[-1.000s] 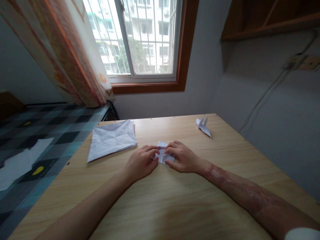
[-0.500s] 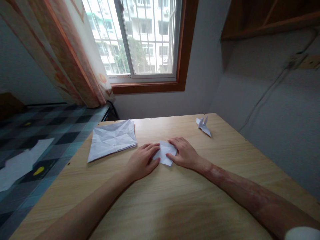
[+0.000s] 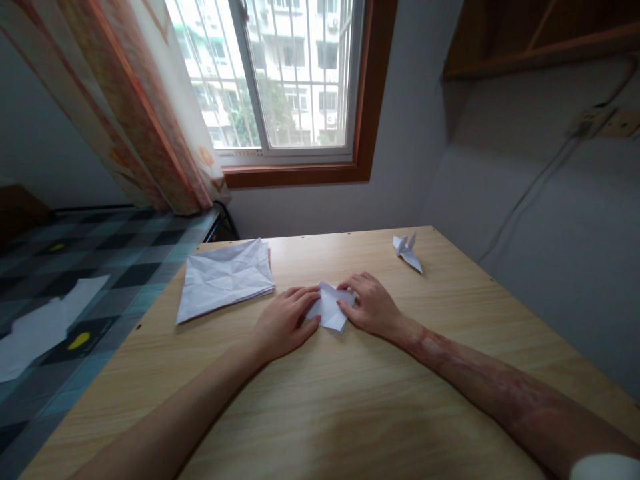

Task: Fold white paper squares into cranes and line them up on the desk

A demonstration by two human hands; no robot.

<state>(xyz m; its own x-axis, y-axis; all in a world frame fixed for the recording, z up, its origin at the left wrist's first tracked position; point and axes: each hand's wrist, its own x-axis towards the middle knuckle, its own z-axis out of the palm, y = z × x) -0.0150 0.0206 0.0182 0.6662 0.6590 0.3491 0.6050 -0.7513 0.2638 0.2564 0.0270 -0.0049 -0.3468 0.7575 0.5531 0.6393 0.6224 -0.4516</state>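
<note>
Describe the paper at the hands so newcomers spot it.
Find the table below the window. Near its middle, a small white paper lies between the left hand and right hand. Unlike the creased sheets and folded paper figure, also white, it is being touched.

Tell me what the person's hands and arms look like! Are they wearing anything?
Both hands, the left hand and the right hand, are bare: I see no gloves, rings or watch. Both forearms are uncovered too. Near the right elbow there's something white and rounded, maybe a sleeve's edge.
</note>
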